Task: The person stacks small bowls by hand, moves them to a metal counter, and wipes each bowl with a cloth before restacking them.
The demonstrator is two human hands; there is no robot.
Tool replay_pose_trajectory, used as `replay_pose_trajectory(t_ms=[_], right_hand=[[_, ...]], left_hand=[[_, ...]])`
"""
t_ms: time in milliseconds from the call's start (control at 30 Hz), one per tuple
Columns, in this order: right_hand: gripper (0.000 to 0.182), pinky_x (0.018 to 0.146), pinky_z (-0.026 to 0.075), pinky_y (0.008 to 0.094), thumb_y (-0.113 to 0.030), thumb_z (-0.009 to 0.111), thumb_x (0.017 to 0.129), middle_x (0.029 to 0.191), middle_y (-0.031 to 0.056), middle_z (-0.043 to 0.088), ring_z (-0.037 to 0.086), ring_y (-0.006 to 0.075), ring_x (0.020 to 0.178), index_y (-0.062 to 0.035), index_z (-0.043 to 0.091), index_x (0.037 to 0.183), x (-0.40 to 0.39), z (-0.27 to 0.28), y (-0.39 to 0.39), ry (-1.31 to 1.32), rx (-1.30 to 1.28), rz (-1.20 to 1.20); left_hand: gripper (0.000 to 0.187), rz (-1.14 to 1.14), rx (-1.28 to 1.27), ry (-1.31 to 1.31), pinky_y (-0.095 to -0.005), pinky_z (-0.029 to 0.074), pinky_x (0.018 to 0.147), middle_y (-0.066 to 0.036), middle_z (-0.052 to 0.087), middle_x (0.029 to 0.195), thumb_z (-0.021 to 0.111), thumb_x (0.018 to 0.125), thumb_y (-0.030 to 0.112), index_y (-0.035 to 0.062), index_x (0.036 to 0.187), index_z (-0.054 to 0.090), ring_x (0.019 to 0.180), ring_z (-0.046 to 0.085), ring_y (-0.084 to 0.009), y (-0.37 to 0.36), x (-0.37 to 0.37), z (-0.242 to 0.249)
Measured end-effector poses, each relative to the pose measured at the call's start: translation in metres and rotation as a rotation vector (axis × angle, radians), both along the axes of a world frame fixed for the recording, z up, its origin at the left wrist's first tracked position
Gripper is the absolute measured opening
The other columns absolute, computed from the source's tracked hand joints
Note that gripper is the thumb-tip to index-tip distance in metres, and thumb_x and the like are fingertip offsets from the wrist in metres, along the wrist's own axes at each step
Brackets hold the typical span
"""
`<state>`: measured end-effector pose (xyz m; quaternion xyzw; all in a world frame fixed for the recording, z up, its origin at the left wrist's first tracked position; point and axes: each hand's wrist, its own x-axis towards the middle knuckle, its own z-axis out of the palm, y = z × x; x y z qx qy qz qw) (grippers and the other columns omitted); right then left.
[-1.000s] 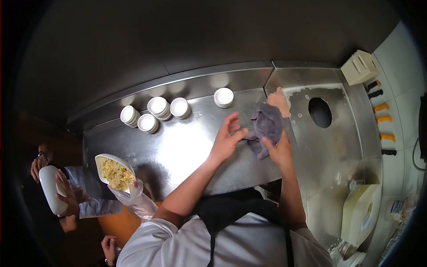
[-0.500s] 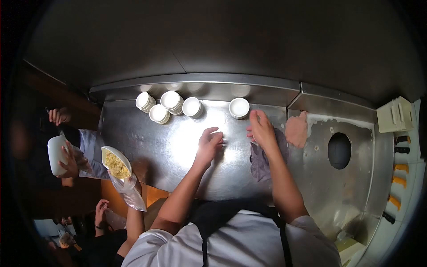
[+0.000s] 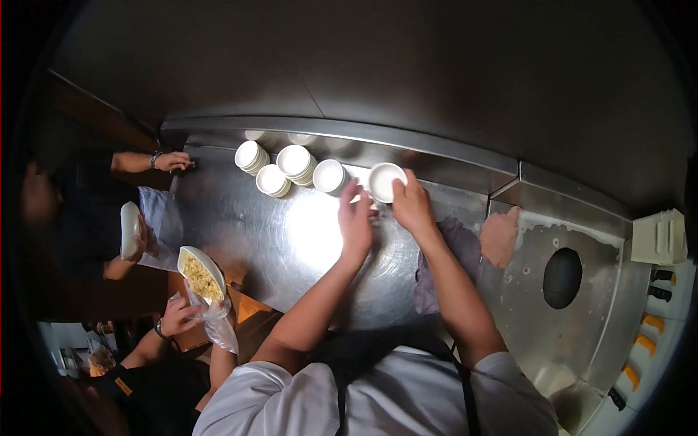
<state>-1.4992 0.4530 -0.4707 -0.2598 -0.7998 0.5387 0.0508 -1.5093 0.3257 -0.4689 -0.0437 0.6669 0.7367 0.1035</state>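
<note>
My right hand (image 3: 412, 203) grips the white bowl (image 3: 386, 182) at its right side; whether other bowls are under it cannot be made out. Close to the left of that bowl is my left hand (image 3: 356, 224), its fingers raised and apart, slightly blurred, with nothing visible in them. Stacks of white bowls stand along the back of the metal counter (image 3: 240, 211): one stack (image 3: 330, 176) just beyond my left hand, and others (image 3: 294, 161) further left. A grey cloth (image 3: 445, 265) lies under my right forearm.
At the left, one person holds a white dish (image 3: 130, 231); another holds a bowl of yellowish food (image 3: 203, 277) with a plastic bag. A pink cloth (image 3: 499, 237) lies right, before a dark oval opening (image 3: 563, 278). Knives (image 3: 660, 293) and a pale container (image 3: 658, 237) are far right.
My right hand has moved up and left and taken hold of the white bowl. My left hand has risen toward it. The co-worker's hand at the far left now rests at the counter's edge.
</note>
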Motion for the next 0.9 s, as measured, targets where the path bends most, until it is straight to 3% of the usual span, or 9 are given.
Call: replay_pose_trajectory(t_ms=[67,133,233,467,600,633,733,767,900], right_hand=[[0.035,0.084,0.045,0.0556,-0.027,0.043,0.095,0.097,0.0327,0.062,0.059,0.0497,0.095,-0.0006,0.051,0.116,-0.025,0.007,-0.023,0.026,0.024,0.093],[0.034,0.086,0.047,0.0504,-0.027,0.044,0.094,0.102,0.0274,0.064,0.061,0.0451,0.099,-0.0012,0.056,0.113,-0.051,0.012,-0.046,-0.004,0.086,0.164],[0.036,0.086,0.046,0.0518,-0.03,0.045,0.093,0.101,0.0277,0.065,0.06,0.0464,0.098,-0.0015,0.055,0.113,-0.081,0.014,-0.073,-0.097,0.157,0.284],[0.039,0.089,0.046,0.0509,-0.035,0.046,0.092,0.104,0.027,0.065,0.06,0.0472,0.097,-0.0044,0.058,0.114,-0.086,0.002,-0.088,-0.157,0.269,0.124],[0.038,0.068,0.054,0.042,-0.032,0.048,0.094,0.102,0.022,0.066,0.068,0.0302,0.081,-0.0035,0.056,0.118,-0.074,-0.03,-0.082,-0.029,0.075,0.039],[0.039,0.091,0.045,0.0487,-0.031,0.046,0.093,0.106,0.0271,0.064,0.06,0.0437,0.102,-0.0025,0.057,0.117,-0.068,-0.032,-0.083,-0.001,-0.042,-0.002],[0.039,0.09,0.046,0.0443,-0.032,0.046,0.093,0.106,0.0255,0.065,0.062,0.0395,0.102,-0.0037,0.056,0.118,-0.054,-0.004,-0.094,-0.055,-0.348,-0.097],[0.04,0.089,0.047,0.0412,-0.033,0.047,0.094,0.107,0.0227,0.065,0.063,0.0353,0.101,-0.0036,0.056,0.119,-0.055,-0.025,-0.093,0.098,-0.165,-0.071],[0.041,0.089,0.047,0.0404,-0.031,0.046,0.094,0.109,0.0229,0.064,0.063,0.0344,0.103,-0.0019,0.055,0.121,-0.079,0.036,-0.119,0.257,-0.212,-0.032]], left_hand=[[0.042,0.129,-0.057,-0.059,-0.0234,0.046,0.066,-0.005,0.051,0.111,0.051,0.099,0.022,0.0029,0.135,0.044,0.086,0.05,-0.0109,-0.032,-0.008,-0.001],[0.041,0.25,-0.196,-0.034,-0.0232,0.044,0.064,-0.005,0.052,0.11,0.049,0.1,0.027,0.0033,0.133,0.043,0.084,0.049,-0.01,-0.058,-0.027,-0.035],[0.041,0.171,-0.046,-0.143,-0.0238,0.045,0.062,-0.002,0.055,0.106,0.041,0.102,0.034,0.0056,0.13,0.047,0.083,0.05,-0.0097,-0.069,-0.048,-0.03],[0.044,0.0,0.034,-0.234,-0.0286,0.045,0.063,-0.006,0.056,0.099,0.035,0.101,0.037,0.0024,0.12,0.054,0.082,0.051,-0.014,-0.076,-0.063,-0.034],[0.041,-0.092,-0.027,-0.066,-0.0306,0.048,0.069,-0.013,0.056,0.095,0.043,0.101,0.03,-0.0049,0.119,0.056,0.083,0.054,-0.0158,-0.077,-0.054,-0.064],[0.041,-0.037,-0.13,0.003,-0.0299,0.048,0.072,-0.015,0.055,0.098,0.044,0.101,0.028,-0.0056,0.122,0.054,0.086,0.054,-0.017,-0.075,-0.048,-0.07],[0.043,0.029,-0.336,0.21,-0.0294,0.047,0.078,-0.017,0.053,0.106,0.049,0.099,0.025,-0.0069,0.127,0.051,0.092,0.055,-0.0203,-0.08,-0.033,-0.045],[0.043,0.037,-0.387,0.282,-0.0294,0.047,0.079,-0.018,0.052,0.108,0.051,0.098,0.025,-0.0071,0.128,0.05,0.093,0.055,-0.0213,-0.084,-0.032,-0.025],[0.044,0.026,-0.345,0.422,-0.0321,0.047,0.081,-0.017,0.052,0.108,0.055,0.096,0.022,-0.0065,0.128,0.05,0.09,0.055,-0.0223,-0.113,-0.062,0.028]])
